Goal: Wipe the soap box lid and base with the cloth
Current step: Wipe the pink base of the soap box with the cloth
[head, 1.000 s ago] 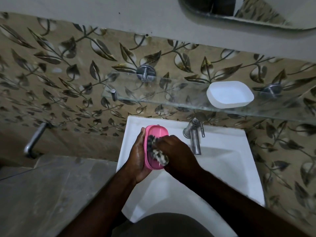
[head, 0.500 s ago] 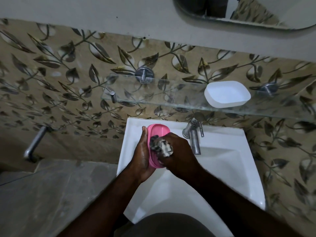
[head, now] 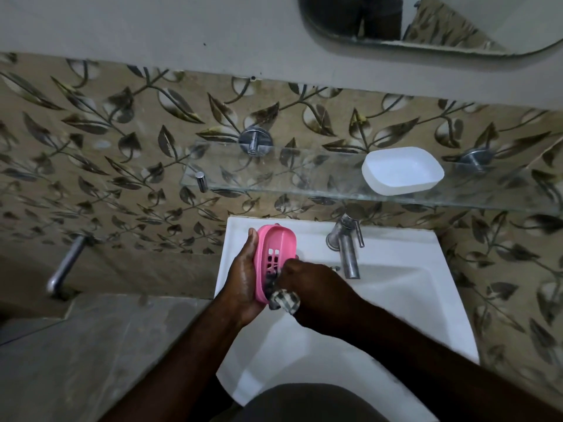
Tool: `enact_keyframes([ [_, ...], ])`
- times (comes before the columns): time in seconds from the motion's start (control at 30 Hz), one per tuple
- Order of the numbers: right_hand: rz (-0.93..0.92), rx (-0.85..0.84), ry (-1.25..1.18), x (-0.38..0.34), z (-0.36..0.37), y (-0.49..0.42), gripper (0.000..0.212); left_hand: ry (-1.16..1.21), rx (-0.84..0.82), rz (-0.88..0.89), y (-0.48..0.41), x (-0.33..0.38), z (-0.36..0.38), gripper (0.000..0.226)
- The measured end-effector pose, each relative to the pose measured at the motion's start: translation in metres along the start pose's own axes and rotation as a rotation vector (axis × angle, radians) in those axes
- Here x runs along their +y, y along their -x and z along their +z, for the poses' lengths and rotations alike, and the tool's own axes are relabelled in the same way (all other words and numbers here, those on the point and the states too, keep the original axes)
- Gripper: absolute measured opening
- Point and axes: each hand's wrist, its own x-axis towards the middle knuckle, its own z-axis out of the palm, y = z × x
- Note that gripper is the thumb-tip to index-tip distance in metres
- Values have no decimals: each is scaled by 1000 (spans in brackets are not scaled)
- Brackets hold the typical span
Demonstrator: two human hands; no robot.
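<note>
Over the left side of the sink (head: pixel 396 315): left hand (head: pixel 243 278) curled round the pink base (head: pixel 275 248), right hand (head: pixel 316 287) pinching the checked cloth (head: pixel 285 301) against its lower end. Farther back, above the sink on the glass shelf (head: pixel 274 178): the white lid (head: pixel 402 170).

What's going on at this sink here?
A person is cleaning a soap box over the white ceramic basin. Their left hand holds the pink slotted plastic soap box piece on edge, while the right hand grips a checked cloth and works it into the near end. The white oval plastic piece of the box sits on the glass wall shelf above, untouched.
</note>
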Motion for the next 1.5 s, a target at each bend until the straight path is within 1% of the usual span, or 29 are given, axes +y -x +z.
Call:
enact_keyframes([
  [0.07,18,-27,-30,3,-1,5,32,-15,-8,-2,1,-2,-1,78],
  [0.2,165,168,85,12,-1,-1,33,-85,35,33,2,-7,7,80],
  [0.27,249,205,82,8,0,-4,28,-85,17,46,0,-7,9,79],
  [0.3,241,212,50,6,4,-1,26,-74,1,52,0,-7,9,73],
  [0.37,201,162,-96,-3,7,7,21,-56,-25,85,-2,-6,4,52],
  [0.4,189,120,-163,-7,6,11,22,-45,-32,90,-2,-7,3,48],
  [0.43,174,104,-205,-6,3,12,22,-27,-32,77,-1,-8,2,49],
  [0.5,194,183,-229,-4,-5,5,18,-32,-41,43,1,-12,5,59],
  [0.57,233,349,-190,3,-11,-7,28,-70,-71,49,3,-19,11,60],
  [0.63,301,425,-117,6,-16,-17,34,-75,-67,86,5,-23,16,57],
  [0.7,408,403,-44,7,-16,-20,35,-110,-45,132,6,-20,16,59],
  [0.77,461,300,-30,5,-9,-14,29,-135,-33,144,5,-16,14,62],
  [0.8,509,237,-149,2,-5,-8,18,-133,-28,142,4,-14,13,63],
  [0.83,566,185,-396,-2,-2,-4,3,-126,-26,145,4,-13,11,65],
  [0.87,623,136,-662,-7,-1,-1,8,-126,-31,153,4,-11,9,67],
  [0.9,655,173,-829,-6,1,1,12,-127,-51,155,4,-10,10,68],
  [0.93,653,285,-853,-1,2,-1,9,-133,-70,147,4,-11,11,68],
  [0.97,606,429,-751,5,2,-5,3,-143,-86,130,4,-14,13,67],
  [1.0,564,535,-625,10,-1,-11,8,-153,-89,120,3,-18,14,65],
  [1.03,530,586,-511,13,-3,-16,13,-154,-89,112,3,-20,17,64],
  [1.07,472,588,-403,14,-5,-19,14,-153,-85,114,4,-20,18,62],
  [1.1,377,538,-298,14,-4,-19,14,-151,-81,122,4,-18,18,62],
  [1.13,281,442,-207,11,-3,-16,17,-153,-68,127,3,-14,17,62],
  [1.17,187,324,-156,11,0,-11,20,-142,-53,129,3,-8,14,63],
  [1.23,75,131,-141,13,8,2,20,-133,-31,149,1,-1,7,66],
  [1.27,43,84,-122,15,10,8,21,-144,-34,154,-1,0,4,66],
  [1.3,22,81,-76,18,11,11,22,-155,-33,148,-1,-1,5,66],
  [1.4,-23,226,117,22,5,3,27,-154,-30,107,-2,-10,11,67],
  [1.5,78,459,204,24,-5,-13,25,-190,-40,141,4,-19,21,56],
])
